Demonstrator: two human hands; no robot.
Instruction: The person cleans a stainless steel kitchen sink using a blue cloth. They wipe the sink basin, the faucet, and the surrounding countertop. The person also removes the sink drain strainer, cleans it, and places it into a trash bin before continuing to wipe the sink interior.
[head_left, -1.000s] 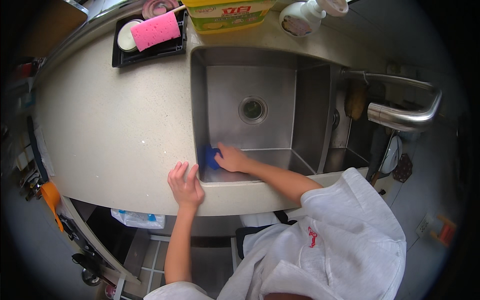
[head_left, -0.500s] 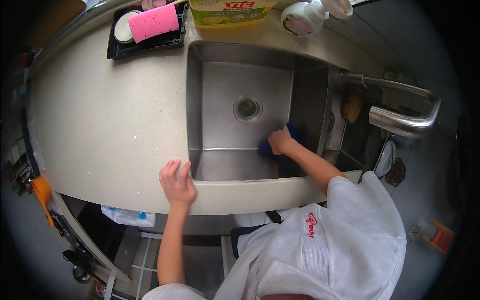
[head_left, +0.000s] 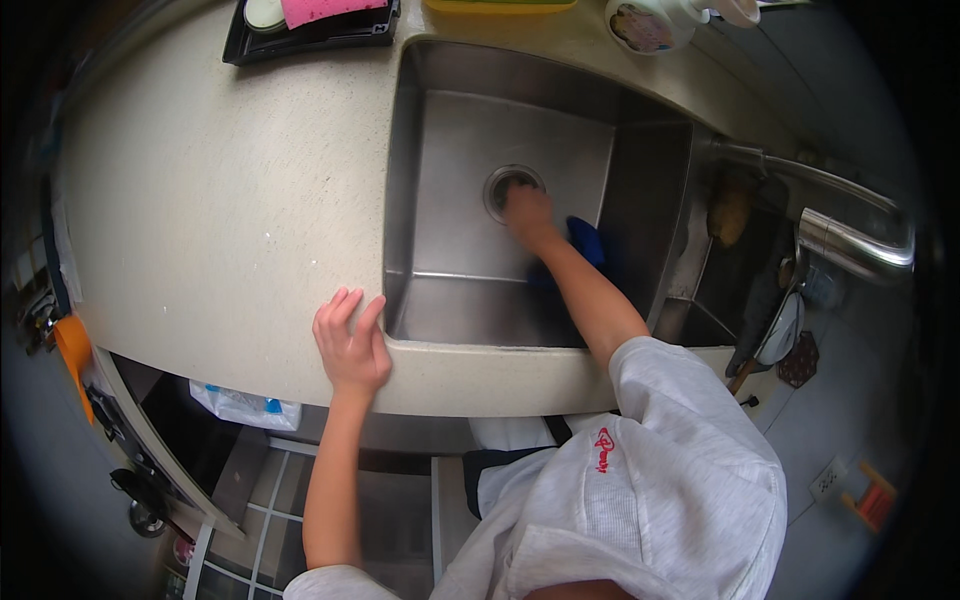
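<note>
While left hand (head_left: 352, 345) lies spread, right hand (head_left: 526, 210) (grip unclear) over drain (head_left: 491, 194); cloth (head_left: 585, 240) slants lengthwise down-right.

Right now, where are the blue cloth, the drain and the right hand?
Blue cloth (head_left: 585, 240), head view: middle of its visible part.
Drain (head_left: 490, 193), head view: left side of its rim.
Right hand (head_left: 529, 213), head view: middle of the hand.

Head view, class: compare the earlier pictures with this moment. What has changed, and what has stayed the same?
The right hand went from the sink's near left corner across to the right, then away from the body to the drain. It has let go of the blue cloth, now lying beside the right forearm. The left hand stays on the counter.
</note>
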